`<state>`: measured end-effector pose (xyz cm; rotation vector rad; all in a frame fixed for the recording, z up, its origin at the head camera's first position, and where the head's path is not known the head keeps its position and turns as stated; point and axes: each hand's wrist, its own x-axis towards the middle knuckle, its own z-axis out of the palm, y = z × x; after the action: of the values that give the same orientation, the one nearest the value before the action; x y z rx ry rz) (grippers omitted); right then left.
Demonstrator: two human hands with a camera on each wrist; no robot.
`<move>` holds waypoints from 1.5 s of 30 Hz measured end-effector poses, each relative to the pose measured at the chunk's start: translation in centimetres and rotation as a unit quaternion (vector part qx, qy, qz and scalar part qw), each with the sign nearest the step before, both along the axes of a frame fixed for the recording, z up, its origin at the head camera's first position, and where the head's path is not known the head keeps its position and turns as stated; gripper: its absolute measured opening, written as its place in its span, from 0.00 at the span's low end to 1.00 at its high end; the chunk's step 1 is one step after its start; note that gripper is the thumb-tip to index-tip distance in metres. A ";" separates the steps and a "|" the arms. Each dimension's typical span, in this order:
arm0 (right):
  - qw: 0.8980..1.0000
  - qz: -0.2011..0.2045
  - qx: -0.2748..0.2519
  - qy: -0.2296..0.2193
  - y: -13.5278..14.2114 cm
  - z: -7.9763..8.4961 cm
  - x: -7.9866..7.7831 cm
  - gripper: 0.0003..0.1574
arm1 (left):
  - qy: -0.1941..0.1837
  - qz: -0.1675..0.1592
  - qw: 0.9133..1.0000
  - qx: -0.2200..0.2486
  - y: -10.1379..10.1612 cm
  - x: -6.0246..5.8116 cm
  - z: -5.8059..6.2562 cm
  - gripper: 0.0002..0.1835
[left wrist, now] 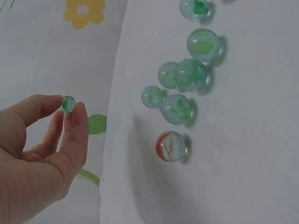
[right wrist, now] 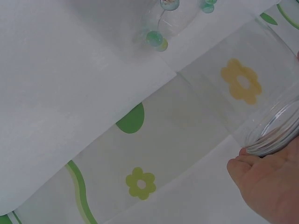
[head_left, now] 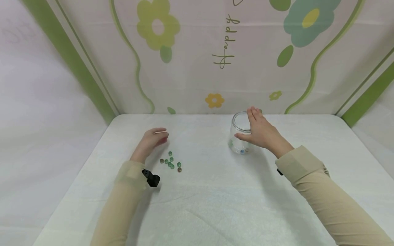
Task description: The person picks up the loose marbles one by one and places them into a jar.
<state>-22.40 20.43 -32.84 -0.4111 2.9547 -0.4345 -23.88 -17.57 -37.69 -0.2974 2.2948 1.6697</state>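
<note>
My left hand [head_left: 151, 140] is raised over the left side of the table, just beyond a loose group of marbles. Between its thumb and fingertip it pinches a green glass marble [left wrist: 68, 104], plain in the left wrist view. Several green marbles [head_left: 169, 164] lie on the cloth, with a brownish one [head_left: 179, 169] at the near end. At the back right stands a clear glass jar [head_left: 234, 138], several marbles at its bottom, one of them blue [head_left: 242, 151]. My right hand [head_left: 261, 131] grips the jar near its rim [right wrist: 273, 135], thumb on the near side and fingers on the far side.
A white cloth [head_left: 203, 201] covers the table. Behind it hangs a pale curtain [head_left: 191, 75] printed with flowers, meeting the table's back edge close behind the jar. More pale fabric [head_left: 37, 119] hangs at the left side.
</note>
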 end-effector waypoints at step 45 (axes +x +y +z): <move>1.000 0.002 -0.001 -0.005 -0.2 0.2 0.0 0.65 | 0.019 -0.027 0.980 0.194 11.8 -1.0 6.0 0.22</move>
<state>-22.44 20.28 -32.65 -0.4132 2.9437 -0.4382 -24.88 -5.77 -31.68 -0.1159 1.9228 2.0575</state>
